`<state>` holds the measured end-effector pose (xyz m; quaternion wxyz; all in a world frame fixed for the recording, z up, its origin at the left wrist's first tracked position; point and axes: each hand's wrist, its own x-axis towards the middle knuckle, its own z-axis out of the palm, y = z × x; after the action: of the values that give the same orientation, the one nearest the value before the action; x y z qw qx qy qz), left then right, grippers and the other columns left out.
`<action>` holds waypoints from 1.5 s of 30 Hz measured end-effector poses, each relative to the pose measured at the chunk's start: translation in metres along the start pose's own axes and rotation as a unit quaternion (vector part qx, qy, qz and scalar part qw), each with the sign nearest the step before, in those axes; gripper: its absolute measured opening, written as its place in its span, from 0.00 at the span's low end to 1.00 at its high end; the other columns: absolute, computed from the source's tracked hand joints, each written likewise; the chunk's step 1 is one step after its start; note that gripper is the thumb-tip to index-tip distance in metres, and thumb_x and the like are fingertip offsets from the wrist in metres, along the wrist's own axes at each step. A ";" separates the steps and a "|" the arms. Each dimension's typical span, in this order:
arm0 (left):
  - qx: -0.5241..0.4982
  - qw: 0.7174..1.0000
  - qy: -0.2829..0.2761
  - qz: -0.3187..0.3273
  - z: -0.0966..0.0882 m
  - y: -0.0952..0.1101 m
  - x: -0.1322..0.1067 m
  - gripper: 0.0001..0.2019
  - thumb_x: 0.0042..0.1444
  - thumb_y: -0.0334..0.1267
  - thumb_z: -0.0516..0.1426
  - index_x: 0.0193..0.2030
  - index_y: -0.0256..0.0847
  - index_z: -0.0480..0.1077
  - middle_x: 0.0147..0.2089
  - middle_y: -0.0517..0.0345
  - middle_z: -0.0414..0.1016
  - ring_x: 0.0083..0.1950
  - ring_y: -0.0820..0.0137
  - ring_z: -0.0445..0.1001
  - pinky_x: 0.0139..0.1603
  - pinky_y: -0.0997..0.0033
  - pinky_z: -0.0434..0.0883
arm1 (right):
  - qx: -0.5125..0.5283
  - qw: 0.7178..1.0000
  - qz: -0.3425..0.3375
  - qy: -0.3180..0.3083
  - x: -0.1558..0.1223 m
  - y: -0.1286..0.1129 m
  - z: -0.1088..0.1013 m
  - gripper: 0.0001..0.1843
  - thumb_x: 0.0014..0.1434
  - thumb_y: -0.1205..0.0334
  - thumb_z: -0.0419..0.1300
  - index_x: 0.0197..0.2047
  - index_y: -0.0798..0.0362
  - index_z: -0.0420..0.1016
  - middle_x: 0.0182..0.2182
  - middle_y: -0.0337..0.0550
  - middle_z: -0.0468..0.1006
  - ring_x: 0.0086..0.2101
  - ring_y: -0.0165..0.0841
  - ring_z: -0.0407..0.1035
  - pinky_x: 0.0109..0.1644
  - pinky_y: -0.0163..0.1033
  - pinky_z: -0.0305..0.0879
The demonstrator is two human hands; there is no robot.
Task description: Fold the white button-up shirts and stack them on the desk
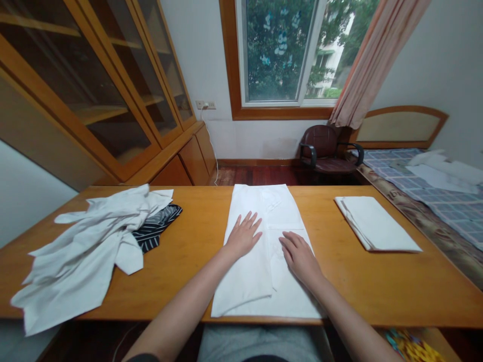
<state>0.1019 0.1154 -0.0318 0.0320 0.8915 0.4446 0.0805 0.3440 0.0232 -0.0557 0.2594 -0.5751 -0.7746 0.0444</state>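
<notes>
A white garment lies partly folded and flat in the middle of the table, its long sides running away from me. One flap is turned over its left half, and a pocket-like seam shows on the right half. My left hand rests palm down on the left half with its fingers spread. On the right half lies my right hand, fingers stretched and slightly bent, touching the cloth. Neither hand grips anything.
Crumpled white clothes and a black striped cloth are heaped on the wooden table's left side. A neatly folded white garment sits at the right. Beyond the table are a chair, a bed and a glass-door cabinet.
</notes>
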 end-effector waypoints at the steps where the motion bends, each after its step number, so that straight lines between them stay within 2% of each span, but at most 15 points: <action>1: 0.001 1.000 0.000 0.000 0.001 -0.002 0.002 0.27 0.72 0.50 0.44 0.74 0.47 0.54 0.78 0.52 0.49 0.79 0.57 0.42 0.76 0.42 0.43 | 0.000 1.000 0.002 -0.003 0.000 -0.001 -0.001 0.18 0.68 0.64 0.53 0.58 0.48 0.75 0.59 0.49 0.73 0.60 0.46 0.63 0.64 0.57 0.63; 7: -0.001 0.999 0.025 0.022 0.007 -0.005 -0.011 0.28 0.72 0.50 0.43 0.74 0.45 0.53 0.78 0.52 0.48 0.79 0.60 0.41 0.77 0.45 0.43 | -0.007 0.999 0.032 -0.002 0.018 -0.004 -0.004 0.18 0.69 0.62 0.52 0.57 0.50 0.76 0.55 0.51 0.76 0.54 0.46 0.68 0.57 0.55 0.68; 10: -0.017 0.999 0.037 0.034 0.008 -0.005 -0.018 0.28 0.71 0.48 0.46 0.74 0.41 0.53 0.77 0.50 0.49 0.79 0.60 0.43 0.77 0.48 0.46 | 0.023 1.000 -0.019 0.009 0.041 -0.011 0.004 0.19 0.70 0.63 0.50 0.59 0.51 0.75 0.56 0.51 0.77 0.55 0.43 0.69 0.62 0.54 0.65; 12: -0.036 0.998 0.046 0.034 0.009 -0.006 -0.019 0.28 0.70 0.44 0.48 0.73 0.38 0.53 0.77 0.48 0.50 0.78 0.61 0.45 0.77 0.50 0.50 | 0.036 0.997 -0.067 0.014 0.061 -0.018 0.012 0.20 0.70 0.64 0.49 0.61 0.51 0.74 0.59 0.50 0.75 0.59 0.42 0.67 0.66 0.55 0.60; 15: -0.065 0.995 0.068 0.029 0.013 -0.010 -0.017 0.27 0.68 0.39 0.50 0.71 0.34 0.57 0.75 0.43 0.54 0.77 0.61 0.51 0.76 0.50 0.55 | 0.036 0.995 -0.095 0.017 0.095 -0.029 0.026 0.21 0.70 0.64 0.49 0.62 0.54 0.72 0.64 0.51 0.71 0.64 0.43 0.62 0.69 0.54 0.57; 17: -0.085 0.992 0.093 0.029 0.015 -0.012 -0.017 0.25 0.67 0.36 0.51 0.69 0.33 0.62 0.73 0.42 0.60 0.75 0.61 0.56 0.74 0.50 0.59 | 0.030 0.995 -0.093 -0.002 0.117 -0.034 0.034 0.22 0.71 0.63 0.49 0.63 0.55 0.71 0.65 0.52 0.69 0.65 0.42 0.60 0.70 0.53 0.55; 20: -0.116 0.982 0.143 0.033 0.016 -0.014 -0.020 0.22 0.64 0.30 0.50 0.64 0.37 0.68 0.67 0.46 0.70 0.70 0.64 0.65 0.72 0.53 0.65 | 0.012 0.995 -0.081 -0.061 0.146 -0.037 0.046 0.23 0.71 0.63 0.49 0.65 0.54 0.69 0.66 0.51 0.68 0.66 0.43 0.58 0.70 0.54 0.53; 23: -0.130 0.976 0.171 0.036 0.016 -0.013 -0.023 0.22 0.62 0.27 0.51 0.61 0.39 0.71 0.63 0.49 0.74 0.67 0.64 0.70 0.70 0.55 0.67 | -0.018 0.990 -0.084 -0.112 0.165 -0.037 0.054 0.23 0.71 0.60 0.49 0.67 0.53 0.67 0.68 0.50 0.64 0.67 0.45 0.56 0.69 0.56 0.55; 25: -0.132 0.975 0.176 0.034 0.015 -0.012 -0.024 0.22 0.61 0.26 0.52 0.60 0.39 0.73 0.62 0.49 0.75 0.66 0.64 0.71 0.70 0.54 0.67 | -0.040 0.988 -0.088 -0.123 0.172 -0.037 0.055 0.24 0.71 0.58 0.49 0.67 0.52 0.66 0.69 0.50 0.62 0.67 0.47 0.55 0.68 0.57 0.55; 29: -0.141 0.973 0.181 0.033 0.014 -0.012 -0.023 0.22 0.59 0.24 0.52 0.58 0.40 0.74 0.61 0.51 0.76 0.65 0.64 0.72 0.70 0.54 0.68 | -0.079 0.987 -0.089 -0.109 0.172 -0.030 0.045 0.23 0.71 0.57 0.49 0.66 0.50 0.67 0.67 0.50 0.65 0.64 0.46 0.59 0.64 0.52 0.60; 33: -0.148 0.971 0.186 0.036 0.014 -0.013 -0.023 0.21 0.60 0.24 0.53 0.57 0.40 0.75 0.60 0.51 0.77 0.65 0.63 0.72 0.69 0.53 0.69 | -0.114 0.986 -0.072 -0.102 0.164 -0.011 0.021 0.20 0.72 0.54 0.49 0.60 0.49 0.73 0.58 0.51 0.74 0.54 0.45 0.66 0.54 0.45 0.64; 37: -0.151 0.970 0.185 0.032 0.013 -0.014 -0.023 0.20 0.60 0.24 0.53 0.57 0.39 0.75 0.59 0.50 0.77 0.64 0.63 0.73 0.69 0.54 0.69 | -0.142 0.976 -0.063 -0.151 0.156 0.012 -0.003 0.21 0.74 0.54 0.44 0.52 0.51 0.77 0.47 0.51 0.78 0.46 0.41 0.70 0.49 0.41 0.62; 40: -0.150 0.970 0.187 0.031 0.014 -0.014 -0.022 0.20 0.60 0.25 0.53 0.56 0.40 0.75 0.59 0.51 0.78 0.64 0.63 0.73 0.68 0.54 0.70 | -0.161 0.967 -0.069 -0.182 0.147 0.026 -0.017 0.22 0.74 0.54 0.46 0.42 0.53 0.79 0.40 0.51 0.80 0.44 0.41 0.71 0.47 0.42 0.60; 45: -0.151 0.970 0.188 0.029 0.015 -0.014 -0.022 0.20 0.60 0.25 0.52 0.55 0.40 0.75 0.59 0.52 0.78 0.63 0.64 0.74 0.68 0.54 0.70 | -0.143 0.969 -0.087 -0.182 0.120 0.040 -0.033 0.20 0.72 0.55 0.50 0.34 0.53 0.78 0.35 0.49 0.80 0.41 0.40 0.70 0.45 0.40 0.59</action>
<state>0.0798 0.1064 -0.0508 0.0793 0.8578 0.3994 0.3136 0.3687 0.1390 0.0001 0.0322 -0.5189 -0.8541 0.0141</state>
